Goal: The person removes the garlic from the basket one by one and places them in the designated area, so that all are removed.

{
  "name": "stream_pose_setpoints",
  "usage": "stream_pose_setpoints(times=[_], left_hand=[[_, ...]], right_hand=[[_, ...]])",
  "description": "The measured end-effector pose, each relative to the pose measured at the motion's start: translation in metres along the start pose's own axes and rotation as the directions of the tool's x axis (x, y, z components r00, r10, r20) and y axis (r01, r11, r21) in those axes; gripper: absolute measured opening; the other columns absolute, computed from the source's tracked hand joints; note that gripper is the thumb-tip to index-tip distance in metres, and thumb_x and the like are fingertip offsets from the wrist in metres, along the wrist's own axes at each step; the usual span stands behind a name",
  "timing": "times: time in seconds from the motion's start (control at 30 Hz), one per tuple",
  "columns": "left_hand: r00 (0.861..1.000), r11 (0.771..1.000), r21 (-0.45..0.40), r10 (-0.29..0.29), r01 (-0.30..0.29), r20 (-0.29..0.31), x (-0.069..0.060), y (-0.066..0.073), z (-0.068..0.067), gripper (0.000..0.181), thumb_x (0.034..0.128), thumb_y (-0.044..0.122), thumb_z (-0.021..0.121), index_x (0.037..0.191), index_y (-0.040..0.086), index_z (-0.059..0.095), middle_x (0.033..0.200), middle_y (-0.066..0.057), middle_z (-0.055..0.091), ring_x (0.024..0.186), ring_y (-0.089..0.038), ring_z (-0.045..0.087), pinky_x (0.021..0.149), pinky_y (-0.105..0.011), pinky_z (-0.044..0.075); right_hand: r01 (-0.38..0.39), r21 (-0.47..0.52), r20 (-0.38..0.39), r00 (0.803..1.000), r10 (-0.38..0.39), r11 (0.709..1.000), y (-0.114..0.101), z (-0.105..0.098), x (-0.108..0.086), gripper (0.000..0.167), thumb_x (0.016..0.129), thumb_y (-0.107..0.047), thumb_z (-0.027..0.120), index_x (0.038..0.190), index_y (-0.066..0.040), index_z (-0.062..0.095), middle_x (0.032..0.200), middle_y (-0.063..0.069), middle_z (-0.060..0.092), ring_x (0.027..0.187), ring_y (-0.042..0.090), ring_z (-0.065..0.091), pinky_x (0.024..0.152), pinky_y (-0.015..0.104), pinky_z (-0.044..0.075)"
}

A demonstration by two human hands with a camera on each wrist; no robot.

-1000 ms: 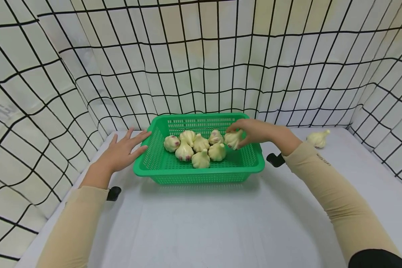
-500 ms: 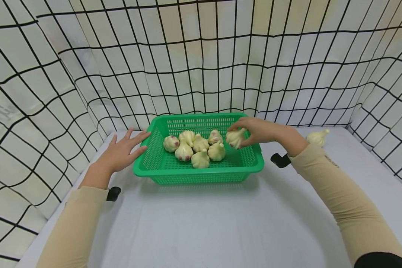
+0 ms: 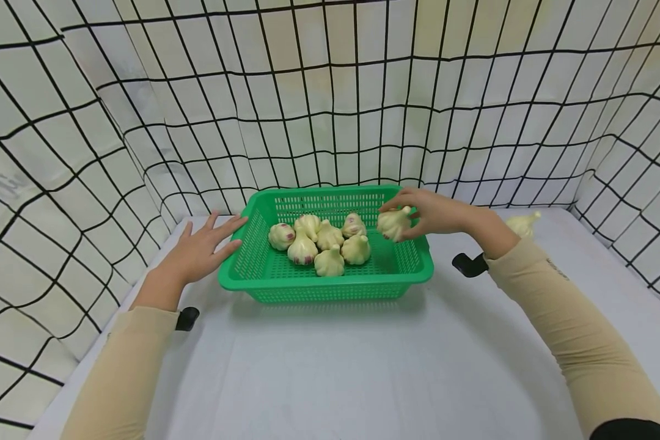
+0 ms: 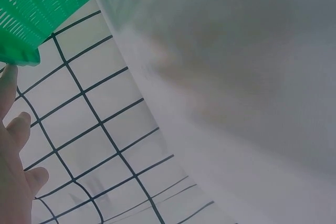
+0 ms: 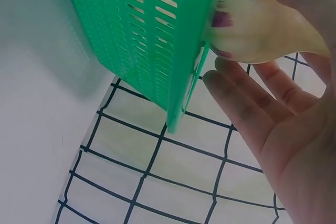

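A green plastic basket [image 3: 330, 281] with slotted walls stands on the white table. Several pale garlic bulbs [image 3: 302, 247] with purple streaks lie inside it, toward its left and middle. Over the basket's right end, my right hand [image 3: 437, 212] holds one garlic bulb [image 3: 393, 224] between thumb and fingers. The right wrist view shows that held bulb [image 5: 262, 22] close to the basket rim [image 5: 181, 98]. My left hand [image 3: 200, 247] lies at the basket's left rim with its fingers spread and straight; fingertips [image 4: 9, 72] touch the rim in the left wrist view.
Another garlic bulb [image 3: 522, 224] lies on the table to the right, partly hidden by the right forearm. A black grid net [image 3: 363, 131] over white walls encloses the table [image 3: 330, 360] at the back and both sides.
My right hand, with its garlic bulb, has shifted slightly rightward and up within the basket's right end. My left hand and the other bulbs have stayed where they were.
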State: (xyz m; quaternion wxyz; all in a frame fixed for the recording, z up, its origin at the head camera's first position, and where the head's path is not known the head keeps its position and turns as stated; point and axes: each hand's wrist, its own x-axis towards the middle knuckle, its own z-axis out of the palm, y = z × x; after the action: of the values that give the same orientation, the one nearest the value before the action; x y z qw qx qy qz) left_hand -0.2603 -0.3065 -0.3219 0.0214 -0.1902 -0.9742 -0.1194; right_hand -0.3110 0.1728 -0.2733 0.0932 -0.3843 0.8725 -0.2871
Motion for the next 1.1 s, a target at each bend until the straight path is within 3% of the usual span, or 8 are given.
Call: stream_pose_setpoints(times=[0.37,0.73,0.87,1.1], left_hand=[[1.0,1.0,0.0,-0.002,0.002,-0.002,-0.001,0.0,0.002,0.064,0.1095,0.05,0.039,0.164,0.019,0.028,0.167,-0.013,0.026,0.155,-0.042,0.0,0.116,-0.07,-0.01],[1.0,1.0,0.005,0.011,-0.011,-0.01,0.001,-0.001,0.001,0.064,0.1095,0.051,0.038,0.164,0.018,0.029,0.167,-0.013,0.027,0.155,-0.044,0.002,0.116,-0.07,-0.01],[1.0,1.0,0.005,0.009,-0.009,-0.009,0.001,-0.001,0.0,0.064,0.1094,0.051,0.038,0.164,0.019,0.029,0.167,-0.013,0.027,0.155,-0.044,0.002,0.116,-0.07,-0.01],[1.0,1.0,0.005,0.004,-0.004,-0.002,0.0,0.0,0.0,0.064,0.1095,0.051,0.038,0.164,0.019,0.028,0.167,-0.013,0.026,0.155,-0.044,0.002,0.116,-0.07,-0.01]], right_hand=[[-0.003,0.038,-0.031,0.999,0.005,0.999,-0.001,-0.003,-0.012,0.057,0.085,-0.004,0.083,0.138,-0.008,0.063,0.129,0.013,0.05,0.119,0.029,0.054,0.101,0.051,0.052],[-0.052,0.04,-0.068,0.996,0.055,0.998,0.002,-0.014,-0.037,0.057,0.086,-0.005,0.083,0.139,-0.006,0.062,0.129,0.014,0.05,0.114,0.027,0.054,0.101,0.05,0.052],[-0.061,0.059,-0.085,0.994,0.066,0.996,0.005,-0.016,-0.045,0.057,0.086,-0.004,0.082,0.14,-0.004,0.061,0.135,0.014,0.049,0.117,0.028,0.052,0.101,0.053,0.051],[-0.152,0.109,-0.128,0.978,0.165,0.982,0.014,-0.02,-0.061,0.061,0.087,-0.007,0.083,0.143,-0.008,0.059,0.136,0.01,0.049,0.118,0.026,0.053,0.104,0.05,0.05]])
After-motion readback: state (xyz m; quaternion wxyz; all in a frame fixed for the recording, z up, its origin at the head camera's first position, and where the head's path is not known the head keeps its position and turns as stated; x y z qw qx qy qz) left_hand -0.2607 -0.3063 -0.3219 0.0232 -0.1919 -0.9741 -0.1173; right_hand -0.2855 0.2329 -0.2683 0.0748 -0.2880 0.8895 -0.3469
